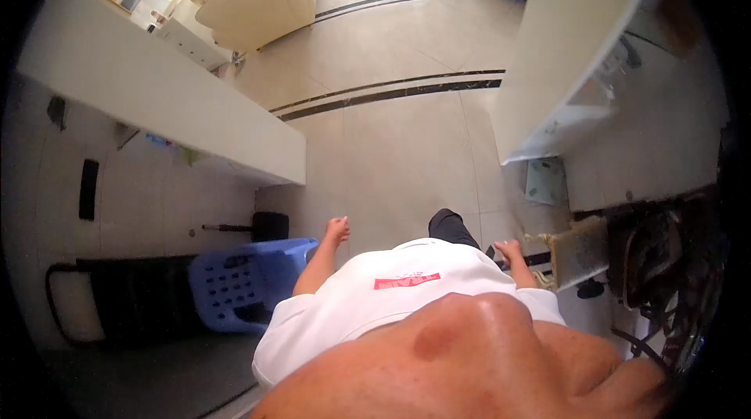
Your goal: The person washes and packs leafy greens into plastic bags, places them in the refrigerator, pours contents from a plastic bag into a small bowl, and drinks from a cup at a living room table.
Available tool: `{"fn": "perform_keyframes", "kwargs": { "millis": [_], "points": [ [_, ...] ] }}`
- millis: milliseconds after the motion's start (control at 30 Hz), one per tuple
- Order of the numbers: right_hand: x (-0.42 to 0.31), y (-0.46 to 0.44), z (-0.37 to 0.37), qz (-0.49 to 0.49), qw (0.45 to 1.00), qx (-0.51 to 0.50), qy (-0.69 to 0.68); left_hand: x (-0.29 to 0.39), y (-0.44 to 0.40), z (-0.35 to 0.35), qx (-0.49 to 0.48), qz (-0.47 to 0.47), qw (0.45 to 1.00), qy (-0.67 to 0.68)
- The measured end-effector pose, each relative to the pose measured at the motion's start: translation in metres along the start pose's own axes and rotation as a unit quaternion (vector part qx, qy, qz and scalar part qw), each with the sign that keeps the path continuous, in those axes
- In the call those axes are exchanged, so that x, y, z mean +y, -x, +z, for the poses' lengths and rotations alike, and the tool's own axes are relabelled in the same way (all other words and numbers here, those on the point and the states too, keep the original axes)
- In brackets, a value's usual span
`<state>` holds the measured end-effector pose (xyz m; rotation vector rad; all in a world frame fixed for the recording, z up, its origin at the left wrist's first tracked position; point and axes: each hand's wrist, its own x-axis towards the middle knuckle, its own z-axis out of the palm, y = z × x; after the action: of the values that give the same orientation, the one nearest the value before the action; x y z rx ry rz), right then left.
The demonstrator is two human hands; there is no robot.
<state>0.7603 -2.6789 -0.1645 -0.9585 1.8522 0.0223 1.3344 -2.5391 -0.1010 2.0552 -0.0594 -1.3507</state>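
Observation:
My left hand (338,230) hangs at my side with its fingers curled into a loose fist, and nothing shows in it. Nearest to it is a blue plastic chair or basket (242,282) with holes in its side. On the other side my right hand (511,252) hangs low, small in view. Its fingers are partly hidden, and a dark strip shows beside them; I cannot tell whether it is held or part of the floor. A pale box-like thing (579,253) stands close to that hand.
White partitions, one on the left (172,98) and one on the right (540,67), flank a tiled floor (391,145) with black stripes. A cream sofa (258,8) stands far off at left. Dark bags or straps (665,262) are at right, a black chair (133,298) at left.

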Motion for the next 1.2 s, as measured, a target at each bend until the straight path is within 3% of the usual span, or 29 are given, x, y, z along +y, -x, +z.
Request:
{"fn": "perform_keyframes", "kwargs": {
  "millis": [33,67,100,133,267,367,400,433,467,500,533,600,700,767,800,833,867,900,933,967,1000,1100,1200],
  "points": [
    [-0.033,0.026,-0.011,0.086,0.996,0.019,0.017,0.034,-0.022,0.009,-0.003,0.014,1.000,-0.009],
    [-0.022,0.013,-0.012,0.060,0.995,0.004,0.079,0.062,-0.038,0.020,-0.006,0.031,0.999,-0.016],
    [-0.018,0.023,-0.013,-0.058,0.996,0.008,-0.069,0.093,-0.058,0.029,-0.010,0.049,0.999,-0.023],
    [-0.030,0.003,-0.010,-0.039,0.997,-0.002,-0.059,0.125,-0.080,0.037,-0.028,0.046,0.998,-0.023],
    [-0.140,-0.115,0.020,0.061,0.996,-0.060,0.012,0.221,-0.157,0.065,-0.101,0.003,0.995,-0.026],
    [-0.261,-0.265,0.048,-0.028,0.990,-0.114,-0.076,0.279,-0.180,0.045,-0.120,-0.026,0.989,-0.077],
    [-0.391,-0.251,0.032,-0.018,0.977,-0.095,0.191,0.299,-0.199,0.035,-0.094,-0.016,0.994,-0.046],
    [-0.449,-0.301,0.052,-0.109,0.968,-0.001,0.227,0.319,-0.216,0.025,-0.066,-0.005,0.998,-0.016],
    [-0.556,-0.259,0.037,-0.162,0.972,-0.040,0.166,0.341,-0.228,0.017,-0.021,-0.004,1.000,0.019],
    [-0.620,-0.303,0.053,-0.256,0.937,0.011,0.236,0.366,-0.238,0.009,0.024,-0.006,0.998,0.052],
    [-0.685,-0.274,0.050,-0.341,0.909,0.063,0.229,0.369,-0.244,-0.001,0.033,-0.022,0.998,0.052],
    [-0.814,-0.284,0.061,-0.416,0.888,0.047,0.189,0.403,-0.288,-0.022,0.057,-0.055,0.995,0.052],
    [-0.947,-0.286,0.085,-0.430,0.900,-0.019,0.075,0.424,-0.401,-0.073,-0.004,-0.196,0.980,-0.031],
    [-0.989,-0.313,0.109,-0.437,0.896,-0.020,0.075,0.481,-0.434,-0.097,0.065,-0.085,0.994,0.007],
    [-0.992,-0.324,0.117,-0.392,0.916,-0.034,0.077,0.493,-0.465,-0.108,0.082,-0.048,0.995,0.030],
    [-0.993,-0.337,0.120,-0.344,0.934,-0.047,0.084,0.546,-0.481,-0.106,0.124,-0.084,0.988,-0.043],
    [-1.000,-0.315,0.117,-0.341,0.935,-0.049,0.082,0.582,-0.512,-0.114,0.075,-0.057,0.991,-0.098],
    [-0.993,-0.337,0.120,-0.288,0.951,-0.102,0.046,0.636,-0.514,-0.110,0.106,0.034,0.989,-0.098],
    [-0.989,-0.348,0.119,-0.318,0.938,-0.072,0.121,0.684,-0.534,-0.106,0.134,0.022,0.982,-0.132],
    [-0.987,-0.360,0.117,-0.322,0.930,-0.061,0.167,0.729,-0.547,-0.110,0.061,0.055,0.987,-0.141],
    [-0.980,-0.371,0.114,-0.281,0.939,-0.058,0.189,0.743,-0.584,-0.097,0.098,0.077,0.991,-0.055],
    [-1.008,-0.423,0.095,-0.142,0.966,-0.071,0.204,0.890,-0.609,-0.063,0.085,0.107,0.989,-0.058],
    [-1.073,-0.479,0.076,-0.086,0.971,-0.075,0.212,0.959,-0.661,-0.016,0.048,0.116,0.992,0.014]
  ]
}}
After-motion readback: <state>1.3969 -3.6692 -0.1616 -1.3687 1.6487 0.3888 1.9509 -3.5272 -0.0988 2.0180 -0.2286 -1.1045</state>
